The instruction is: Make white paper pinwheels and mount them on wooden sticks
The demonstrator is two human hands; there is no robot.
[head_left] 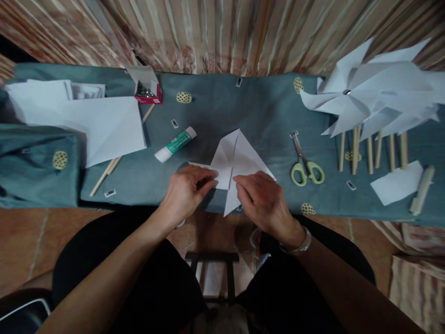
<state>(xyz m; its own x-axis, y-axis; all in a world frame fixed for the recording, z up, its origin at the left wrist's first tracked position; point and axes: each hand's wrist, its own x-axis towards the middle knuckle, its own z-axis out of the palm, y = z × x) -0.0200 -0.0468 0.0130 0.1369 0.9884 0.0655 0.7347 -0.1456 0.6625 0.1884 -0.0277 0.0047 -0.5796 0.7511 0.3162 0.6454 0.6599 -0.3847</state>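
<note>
And the play's all on the white, creased paper sheet w/ pointed corners (250,160), lying to the right of the white-and-green plastic glue stick (175,144), its lowest tip closer to the person than the stick is. L hand (189,185), on the person's side of the stick: thumb and fingertips together, clamped on the sheet's left flap. R hand (262,197), farther right of the stick: fingertips on the paper beside the dark slit; thumb's hidden, so can't tell whether it's a pinch or just a press.

Step in hand, prob: working those flaps. Good technique here? Steady L pinch, light R pressure, edges squared b4 any firm crease. Don't tug the halves apart; thin paper likely tears at the slit's end. Keep fingertips off the sharp corners, they'd bend easily.

Elsewhere: green-handled metal scissors (306,170) sit well right of the stick, clear of the sheet; white paper pinwheels (347,90) farther right again; small red cardboard box (149,98) just beyond the stick, slightly left.
</note>
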